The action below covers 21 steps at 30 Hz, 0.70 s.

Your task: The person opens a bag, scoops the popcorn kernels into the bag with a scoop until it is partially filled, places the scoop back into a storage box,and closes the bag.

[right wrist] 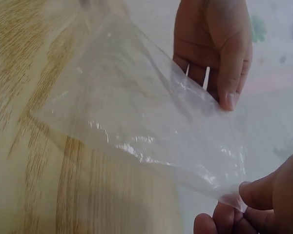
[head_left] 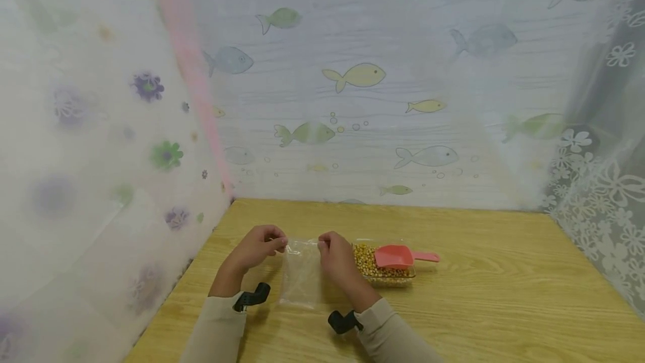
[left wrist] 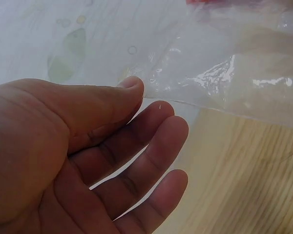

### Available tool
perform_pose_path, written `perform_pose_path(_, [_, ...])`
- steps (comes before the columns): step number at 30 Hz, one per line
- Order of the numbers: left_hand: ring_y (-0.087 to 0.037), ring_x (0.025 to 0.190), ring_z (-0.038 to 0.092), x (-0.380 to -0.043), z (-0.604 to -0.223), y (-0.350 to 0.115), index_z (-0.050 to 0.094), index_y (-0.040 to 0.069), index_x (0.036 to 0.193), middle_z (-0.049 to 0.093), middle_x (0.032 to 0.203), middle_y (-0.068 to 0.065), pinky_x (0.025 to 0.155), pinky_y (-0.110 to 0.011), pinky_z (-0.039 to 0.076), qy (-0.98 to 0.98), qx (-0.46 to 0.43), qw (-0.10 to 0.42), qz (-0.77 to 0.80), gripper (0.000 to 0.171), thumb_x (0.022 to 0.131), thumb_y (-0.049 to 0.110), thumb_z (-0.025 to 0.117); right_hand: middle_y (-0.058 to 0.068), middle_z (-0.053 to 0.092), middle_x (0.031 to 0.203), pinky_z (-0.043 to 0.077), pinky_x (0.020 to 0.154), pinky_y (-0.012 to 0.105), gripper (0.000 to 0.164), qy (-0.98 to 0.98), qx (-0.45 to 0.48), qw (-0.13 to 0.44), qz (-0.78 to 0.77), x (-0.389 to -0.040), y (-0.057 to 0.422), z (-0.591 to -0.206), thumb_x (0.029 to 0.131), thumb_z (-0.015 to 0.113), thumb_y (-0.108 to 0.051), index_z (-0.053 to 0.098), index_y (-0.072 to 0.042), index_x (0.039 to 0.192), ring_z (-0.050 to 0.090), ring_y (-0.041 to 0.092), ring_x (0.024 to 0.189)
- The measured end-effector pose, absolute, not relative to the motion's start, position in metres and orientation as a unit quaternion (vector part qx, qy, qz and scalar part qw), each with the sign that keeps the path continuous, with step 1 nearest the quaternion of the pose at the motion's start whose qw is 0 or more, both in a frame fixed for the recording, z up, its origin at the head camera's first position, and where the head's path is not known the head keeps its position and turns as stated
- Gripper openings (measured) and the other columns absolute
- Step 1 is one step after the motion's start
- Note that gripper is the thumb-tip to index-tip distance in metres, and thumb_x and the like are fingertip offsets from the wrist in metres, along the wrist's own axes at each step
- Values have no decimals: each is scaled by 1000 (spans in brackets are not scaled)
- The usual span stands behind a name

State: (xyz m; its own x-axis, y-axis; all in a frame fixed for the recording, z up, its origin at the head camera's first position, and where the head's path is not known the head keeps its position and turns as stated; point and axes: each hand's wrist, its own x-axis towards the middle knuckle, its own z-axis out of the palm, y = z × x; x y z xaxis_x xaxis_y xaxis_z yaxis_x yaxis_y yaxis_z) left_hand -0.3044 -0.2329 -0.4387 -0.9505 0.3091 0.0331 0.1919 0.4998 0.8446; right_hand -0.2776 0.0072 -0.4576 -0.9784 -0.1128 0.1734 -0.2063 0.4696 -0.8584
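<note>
A clear plastic bag (head_left: 301,276) hangs between both hands, its top edge stretched from one to the other. My left hand (head_left: 259,248) pinches one top corner between thumb and forefinger; in the left wrist view the other fingers of the left hand (left wrist: 112,151) are spread behind. At the opposite top corner, my right hand (head_left: 336,256) pinches the film. The right wrist view shows the bag (right wrist: 132,107) flat and see-through, with the right hand (right wrist: 263,204) at its lower corner. No contents show inside it.
To the right of the hands stands a clear container (head_left: 390,281) of yellow corn kernels (head_left: 364,259). A pink scoop (head_left: 395,257) lies on the kernels, its handle jutting out over the right side. Wood-grain tabletop (head_left: 504,284) lies below; patterned curtains (head_left: 363,128) surround its back and sides.
</note>
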Motion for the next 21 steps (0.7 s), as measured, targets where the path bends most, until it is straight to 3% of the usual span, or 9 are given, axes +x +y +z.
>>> perform_pose_path(6, [-36, 98, 69, -300, -433, -230, 68, 0, 111, 71, 102, -16, 83, -47, 58, 865, 149, 45, 478, 21, 107, 19, 61, 10, 69, 104, 56, 75, 37, 13, -859, 108, 46, 498, -276, 10, -455, 106, 59, -12, 66, -3, 113, 63, 19, 88])
perform_pose_path(13, [-34, 99, 69, -295, -423, -226, 69, 7, 108, 71, 103, -8, 83, -39, 56, 878, 161, 33, 450, 17, 105, 23, 63, 7, 68, 98, 53, 67, 32, 12, -870, 134, 53, 472, -273, 20, -445, 106, 59, -14, 67, -5, 109, 60, 15, 80])
perform_pose_path(17, [-38, 98, 68, -293, -417, -222, 70, 10, 107, 71, 102, -8, 81, -34, 54, 880, 165, 26, 444, 15, 105, 24, 64, 5, 67, 96, 52, 66, 30, 13, -872, 147, 56, 464, -269, 27, -438, 107, 59, -16, 67, -6, 110, 58, 13, 77])
perform_pose_path(21, [-37, 93, 68, -290, -411, -217, 70, 11, 106, 70, 99, -9, 80, -38, 56, 877, 176, 16, 447, 15, 105, 25, 64, 4, 66, 93, 52, 66, 30, 13, -869, 159, 60, 465, -264, 35, -431, 107, 59, -17, 67, -7, 110, 57, 13, 74])
